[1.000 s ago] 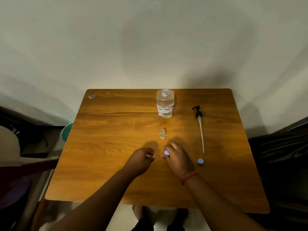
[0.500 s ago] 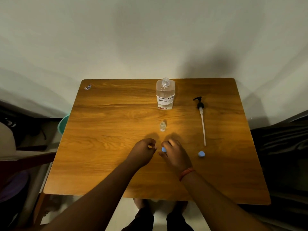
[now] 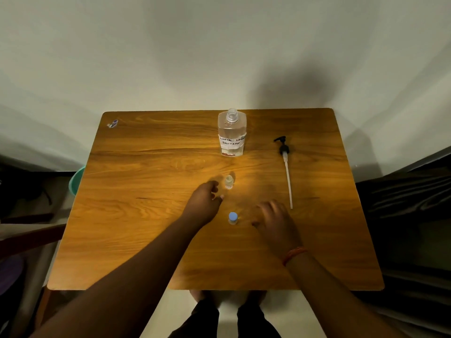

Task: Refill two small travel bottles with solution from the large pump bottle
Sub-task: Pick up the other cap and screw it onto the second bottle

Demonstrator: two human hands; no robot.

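Note:
On the wooden table (image 3: pixel 146 240) stands the large clear bottle (image 3: pixel 231 132), its neck uncovered and a handwritten label on it. Its black pump (image 3: pixel 284 164) with a long tube lies to the right. A small travel bottle (image 3: pixel 229 181) without a cap stands mid-table. A second small bottle (image 3: pixel 233 218) with a blue cap stands nearer me, between my hands. My left hand (image 3: pixel 205 201) hovers just left of the uncapped bottle, fingers loosely curled, holding nothing. My right hand (image 3: pixel 273 220), fingers spread, is low over the table near the tube's end, hiding what is under it.
A small wrapper (image 3: pixel 112 123) lies at the table's far left corner. A teal bowl (image 3: pixel 75 181) peeks out beyond the left edge. A pale wall rises right behind the table, and dark furniture (image 3: pixel 402 203) stands to the right.
Both hands have let go of the blue-capped small bottle, which now stands alone. My left hand moved up toward the uncapped bottle; my right hand moved right, covering the spot where the loose blue cap lay.

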